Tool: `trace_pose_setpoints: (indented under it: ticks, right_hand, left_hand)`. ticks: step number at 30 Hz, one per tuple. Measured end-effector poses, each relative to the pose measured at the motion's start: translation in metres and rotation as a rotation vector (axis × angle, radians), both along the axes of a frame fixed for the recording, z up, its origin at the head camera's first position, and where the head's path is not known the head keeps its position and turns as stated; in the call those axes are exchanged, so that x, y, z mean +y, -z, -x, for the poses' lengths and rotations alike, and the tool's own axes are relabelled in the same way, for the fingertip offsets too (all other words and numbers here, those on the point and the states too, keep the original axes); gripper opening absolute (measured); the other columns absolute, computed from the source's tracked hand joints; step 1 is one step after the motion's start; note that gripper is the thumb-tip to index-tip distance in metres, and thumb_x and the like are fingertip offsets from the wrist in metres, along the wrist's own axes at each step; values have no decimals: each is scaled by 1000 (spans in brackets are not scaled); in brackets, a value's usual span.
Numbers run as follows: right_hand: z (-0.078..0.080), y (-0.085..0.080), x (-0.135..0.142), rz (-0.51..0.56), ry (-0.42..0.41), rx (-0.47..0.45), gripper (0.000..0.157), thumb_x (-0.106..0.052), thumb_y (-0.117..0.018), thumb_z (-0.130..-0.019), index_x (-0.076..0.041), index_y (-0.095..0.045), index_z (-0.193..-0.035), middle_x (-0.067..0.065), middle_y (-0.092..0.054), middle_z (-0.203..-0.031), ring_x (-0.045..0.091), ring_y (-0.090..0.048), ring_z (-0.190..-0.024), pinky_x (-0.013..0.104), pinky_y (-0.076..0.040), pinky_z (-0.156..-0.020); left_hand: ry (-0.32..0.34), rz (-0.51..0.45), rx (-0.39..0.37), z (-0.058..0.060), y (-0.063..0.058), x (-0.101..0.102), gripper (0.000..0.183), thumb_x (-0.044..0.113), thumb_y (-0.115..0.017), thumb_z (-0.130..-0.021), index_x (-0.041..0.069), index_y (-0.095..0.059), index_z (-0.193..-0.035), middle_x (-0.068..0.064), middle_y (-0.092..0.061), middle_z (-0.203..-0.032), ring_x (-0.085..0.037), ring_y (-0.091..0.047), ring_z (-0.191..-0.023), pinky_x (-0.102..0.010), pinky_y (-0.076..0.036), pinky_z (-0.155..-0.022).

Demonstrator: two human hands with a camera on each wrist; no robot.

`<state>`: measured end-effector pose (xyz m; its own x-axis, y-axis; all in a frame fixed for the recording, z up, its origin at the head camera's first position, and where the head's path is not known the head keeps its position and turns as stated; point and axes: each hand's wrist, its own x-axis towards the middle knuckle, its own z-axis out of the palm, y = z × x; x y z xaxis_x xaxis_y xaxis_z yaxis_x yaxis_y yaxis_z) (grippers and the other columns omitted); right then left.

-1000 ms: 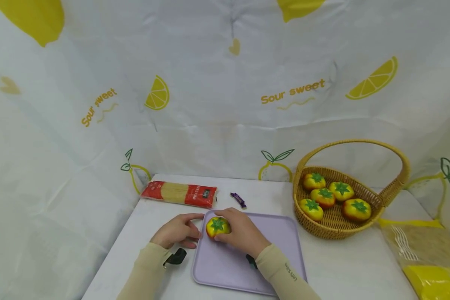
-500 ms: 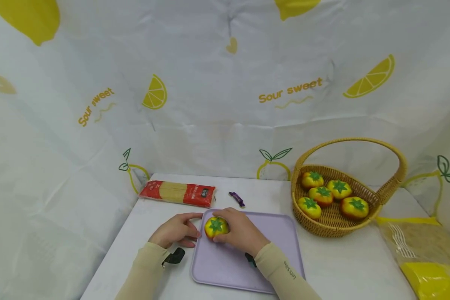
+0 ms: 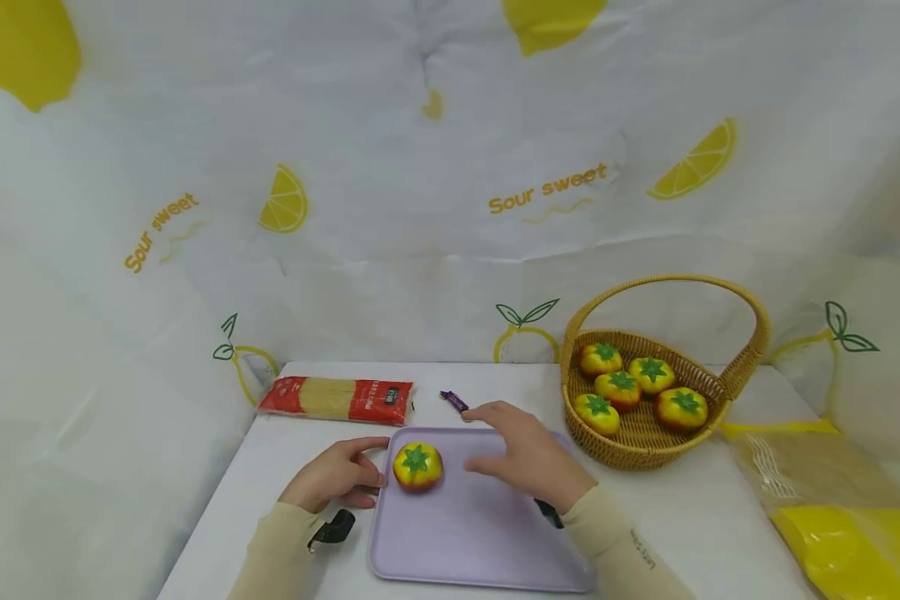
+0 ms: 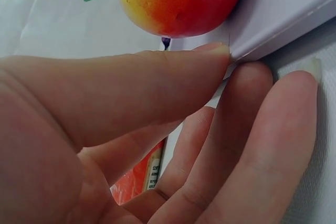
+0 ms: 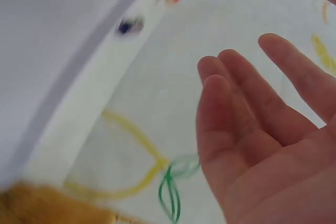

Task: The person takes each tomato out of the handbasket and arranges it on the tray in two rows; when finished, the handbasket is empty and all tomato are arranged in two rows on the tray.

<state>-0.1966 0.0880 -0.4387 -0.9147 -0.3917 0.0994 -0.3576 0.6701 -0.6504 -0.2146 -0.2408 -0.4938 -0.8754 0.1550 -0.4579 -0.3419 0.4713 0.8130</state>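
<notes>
A yellow-and-red persimmon (image 3: 417, 467) with a green star-shaped leaf top sits in the far left corner of the lilac tray (image 3: 480, 525). To the right of it and apart from it is my right hand (image 3: 528, 457), over the tray with fingers spread and nothing held. The right wrist view shows that hand's (image 5: 268, 124) palm bare. My left hand (image 3: 337, 477) stays at the tray's left rim, fingers loosely bent. In the left wrist view, its fingertips (image 4: 252, 74) touch or nearly touch the rim, close beside the persimmon (image 4: 181, 1).
A wicker basket (image 3: 615, 457) with several similar persimmons stands at the back right. A red-and-yellow pack of noodles (image 3: 333, 398) lies at the back left, with a small purple-wrapped candy (image 3: 454, 401) beyond the tray. A clear-and-yellow bag (image 3: 817, 475) lies at the right.
My right hand has let go of the persimmon and moved right, its fingers opening. The persimmon stays on the tray. My left hand keeps its place at the rim. The head view has shifted slightly.
</notes>
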Motion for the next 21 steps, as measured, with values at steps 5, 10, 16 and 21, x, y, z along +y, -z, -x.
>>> trace_pose_setpoints:
  ticks: [5, 10, 16, 21]
  right_hand:
    - [-2, -15, 70, -97, 19, 232, 56, -29, -88, -92, -16, -69, -143, 3, -71, -142, 28, -69, -129, 53, -59, -108]
    - [1, -20, 148, -183, 131, 285, 55, -28, -88, -92, -11, -69, -141, 13, -72, -139, 40, -67, -129, 63, -56, -106]
    - [7, -10, 221, -272, 266, 179, 62, -29, -86, -93, -3, -64, -144, 30, -63, -145, 56, -58, -132, 75, -49, -106]
    - [13, -9, 250, -311, 308, 92, 64, -28, -86, -93, 2, -61, -145, 34, -59, -147, 61, -54, -134, 77, -46, -107]
  left_hand:
    - [-13, -14, 7, -2, -1, -2, 71, 8, -86, -90, 14, -59, -155, -13, -66, -99, -21, -71, -83, -35, -68, -72]
    - [-5, -25, 0, -3, 1, -2, 71, 9, -85, -91, 12, -57, -156, -13, -66, -99, -21, -72, -83, -34, -68, -73]
    - [-4, 1, -24, -5, 2, -4, 72, 11, -86, -90, 12, -57, -156, -13, -66, -99, -20, -71, -82, -34, -68, -74]
    - [14, -10, -2, -4, 1, -3, 74, 12, -87, -90, 11, -56, -156, -12, -66, -98, -19, -70, -80, -33, -68, -73]
